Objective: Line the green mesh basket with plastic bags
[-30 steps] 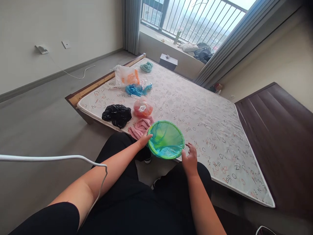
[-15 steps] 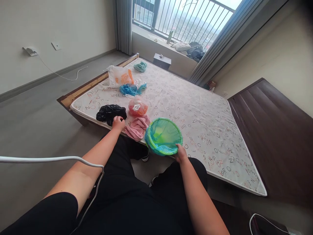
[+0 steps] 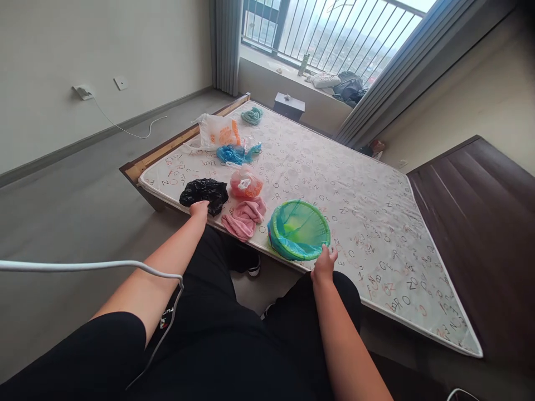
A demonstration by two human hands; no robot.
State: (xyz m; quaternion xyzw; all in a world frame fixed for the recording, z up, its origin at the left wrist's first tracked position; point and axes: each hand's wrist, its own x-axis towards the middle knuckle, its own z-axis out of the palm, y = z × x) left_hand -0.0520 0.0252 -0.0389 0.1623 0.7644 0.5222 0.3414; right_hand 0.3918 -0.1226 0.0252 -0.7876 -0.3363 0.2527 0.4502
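A crumpled black plastic bag lies near the mattress edge. My left hand is closed on its near edge, the fingertips partly hidden. A green basket, lined with a thin blue plastic bag, rests tilted toward me at the mattress edge. Beside its near right rim is my right hand, fingers apart; the thumb is close to the rim, and I cannot tell whether it touches. Between the two lies a folded pink towel. Behind that sits a knotted clear bag with reddish contents.
Farther along the letter-printed mattress are a blue plastic bag, a white-and-orange bag and a teal coil of cloth. A dark headboard stands right. A white cable crosses above my left arm.
The basket has shifted slightly right, away from the pink towel. My right hand's fingers have loosened from its rim. The black bag is spread a little wider by my left hand.
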